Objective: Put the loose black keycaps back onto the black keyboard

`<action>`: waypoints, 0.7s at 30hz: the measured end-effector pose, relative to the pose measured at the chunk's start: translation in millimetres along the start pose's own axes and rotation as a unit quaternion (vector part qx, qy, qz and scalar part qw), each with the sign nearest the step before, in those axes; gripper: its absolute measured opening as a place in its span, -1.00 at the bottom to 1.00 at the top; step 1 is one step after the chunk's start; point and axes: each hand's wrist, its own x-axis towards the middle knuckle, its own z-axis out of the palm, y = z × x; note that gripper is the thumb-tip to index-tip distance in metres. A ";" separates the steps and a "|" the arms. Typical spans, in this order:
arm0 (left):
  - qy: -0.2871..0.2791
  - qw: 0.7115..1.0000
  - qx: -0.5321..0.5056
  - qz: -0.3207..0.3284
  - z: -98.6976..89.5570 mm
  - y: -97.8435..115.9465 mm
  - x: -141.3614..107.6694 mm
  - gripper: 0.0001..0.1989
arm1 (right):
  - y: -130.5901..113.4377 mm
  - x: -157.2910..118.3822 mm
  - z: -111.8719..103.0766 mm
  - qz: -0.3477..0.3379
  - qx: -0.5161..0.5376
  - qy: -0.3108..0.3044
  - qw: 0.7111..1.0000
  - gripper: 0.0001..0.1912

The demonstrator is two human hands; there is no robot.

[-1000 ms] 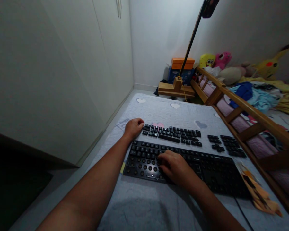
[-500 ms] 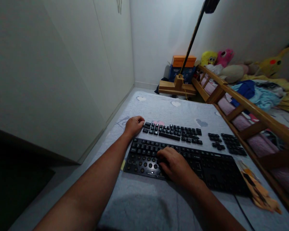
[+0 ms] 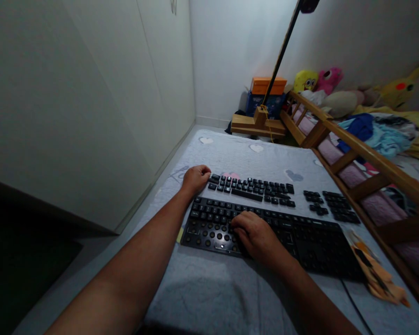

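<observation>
A black keyboard (image 3: 316,251) lies across the pale cloth, its lower left rows showing bare key mounts and its upper rows bearing keycaps. Over its middle is my right hand (image 3: 254,233), fingers bent down and closed together at the keys; whatever is between the fingertips is hidden. Behind the keyboard, loose black keycaps (image 3: 247,194) are laid out in rows. My left hand (image 3: 196,179) rests on the cloth at the left end of these rows, its fingers curled closed beside the nearest caps. What they hold, if anything, cannot be made out.
More loose keycaps (image 3: 341,207) lie in groups at the right. An orange cloth (image 3: 382,279) with a dark slim tool sits by the keyboard's right end, near a cable (image 3: 356,307). A wooden bed rail (image 3: 380,179) borders the right side; a white cabinet (image 3: 125,116) stands left.
The view has shifted slightly. Both hands stay in nearly the same places, the right one at the keyboard and the left beside the loose keycaps.
</observation>
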 end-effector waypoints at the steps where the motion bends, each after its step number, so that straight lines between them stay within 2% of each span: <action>1: 0.001 1.000 -0.001 0.001 0.1 -0.2 0.2 -0.79 | -0.3 -0.3 -0.1 -0.002 -0.001 0.004 1.000 -0.79; 7: 0.000 1.000 -0.001 0.001 0.4 -1.1 0.7 -0.80 | -0.3 -0.2 2.1 -0.018 -0.026 0.003 0.999 -0.68; 16: -0.002 1.000 -0.002 0.004 0.6 -2.1 0.7 -0.81 | 4.2 0.7 3.1 -0.005 -0.039 -0.001 0.999 -0.80; 21: 0.000 1.000 0.000 0.006 -0.1 -0.9 0.0 -0.81 | 5.6 -0.8 4.1 -0.011 -0.026 0.034 0.999 -0.80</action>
